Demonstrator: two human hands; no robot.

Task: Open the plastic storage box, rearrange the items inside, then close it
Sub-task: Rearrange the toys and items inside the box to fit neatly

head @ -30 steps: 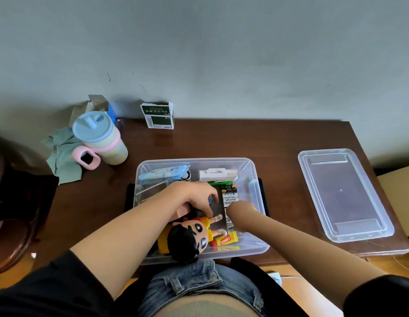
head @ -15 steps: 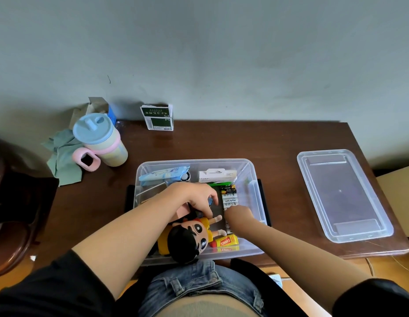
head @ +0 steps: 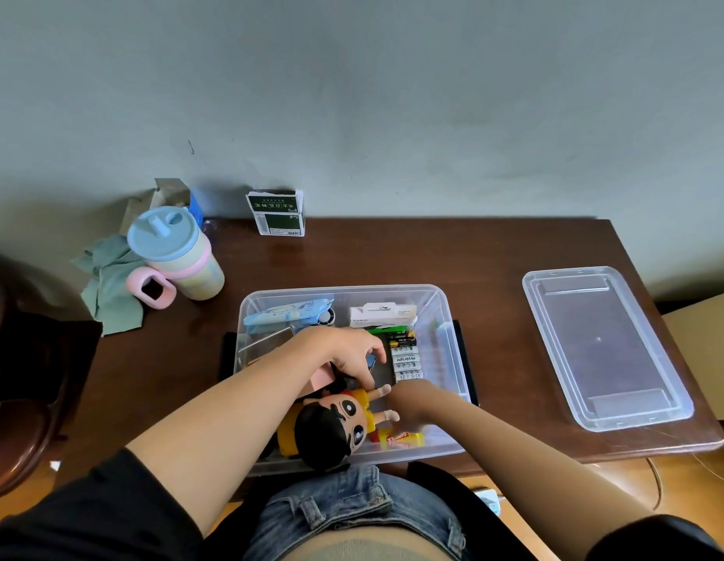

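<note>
The clear plastic storage box [head: 441,301] stands open at the table's near edge. Its lid [head: 607,346] lies flat on the table to the right. Inside are a big-headed doll [head: 340,431], a row of batteries [head: 406,358], a white carton [head: 382,315], a blue wipes pack [head: 287,317], a pink block [head: 321,378] and a yellow lip balm [head: 404,439]. My left hand [head: 344,354] is in the box's middle, fingers curled down round a small dark item with a blue edge. My right hand [head: 408,406] reaches down beside the doll, above the lip balm; its fingers are hidden.
A pastel lidded cup [head: 174,253], a pink holder [head: 152,291] and a green cloth [head: 109,293] sit at the table's back left. A small green-and-white carton [head: 277,214] stands against the wall. A dark chair [head: 24,378] is at the left.
My right hand has moved from beside the batteries toward the box's front, down next to the doll and the lip balm. My left hand has stayed in place.
</note>
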